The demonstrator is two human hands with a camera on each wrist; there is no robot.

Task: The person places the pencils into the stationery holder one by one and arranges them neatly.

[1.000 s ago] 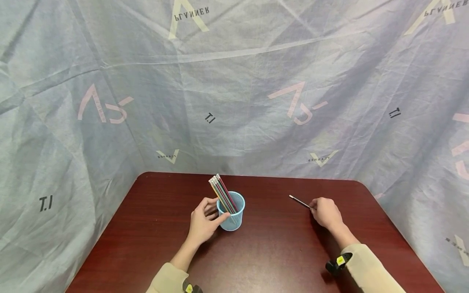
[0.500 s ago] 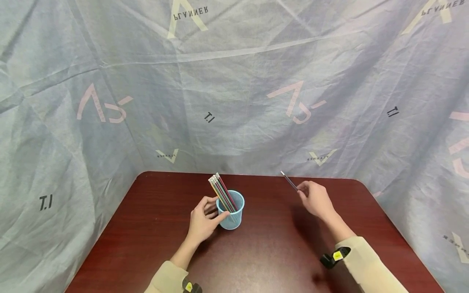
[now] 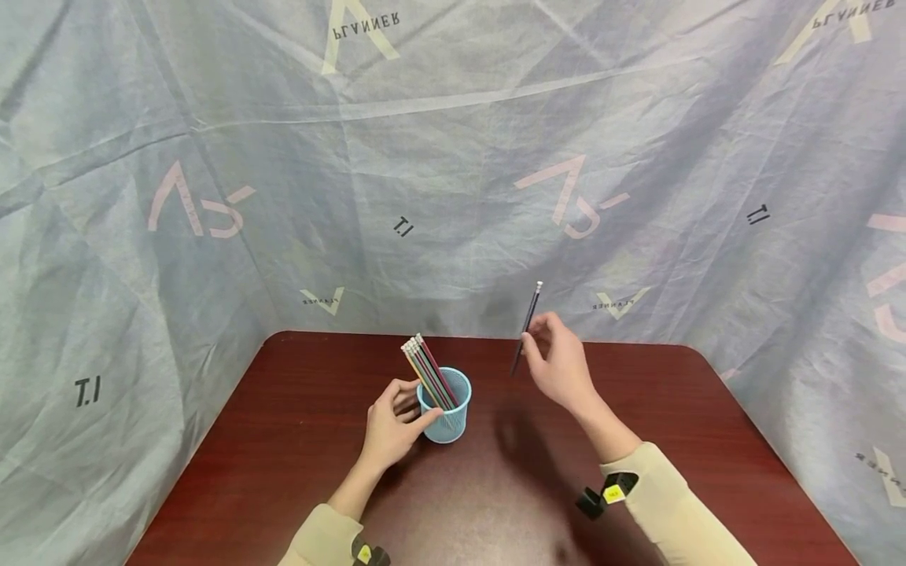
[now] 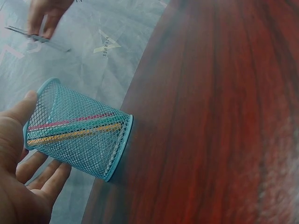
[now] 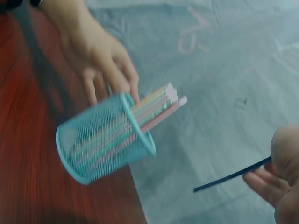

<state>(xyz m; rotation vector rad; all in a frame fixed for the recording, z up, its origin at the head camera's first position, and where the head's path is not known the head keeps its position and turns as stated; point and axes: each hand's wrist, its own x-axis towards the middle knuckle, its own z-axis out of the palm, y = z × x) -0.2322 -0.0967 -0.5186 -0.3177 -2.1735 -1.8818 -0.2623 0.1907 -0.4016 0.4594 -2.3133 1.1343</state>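
Note:
A light blue mesh pencil cup [image 3: 449, 428] stands upright on the table, with several pencils [image 3: 429, 371] leaning to the left inside it, white eraser ends up. My left hand [image 3: 389, 432] holds the cup from its left side, thumb at the near rim and fingers round the far side. To the cup's right, my right hand [image 3: 564, 368] pinches a dark pencil [image 3: 531, 313] in the air, nearly upright, its eraser end at the top. Through the mesh [image 4: 88, 130], red, green and yellow pencils show in the left wrist view. The right wrist view shows the dark pencil's lower end [image 5: 219, 181] apart from the cup.
The dark red wooden table [image 3: 297, 479] has rounded far corners. A grey printed cloth [image 3: 453, 196] hangs behind it and along both sides. Each wrist wears a black camera mount [image 3: 609, 493] with a yellow label, over a cream sleeve [image 3: 672, 503].
My right hand has lifted the dark pencil off the table and brought it leftward toward the cup, turning it from lying flat to nearly upright. My left hand and the cup stay in place.

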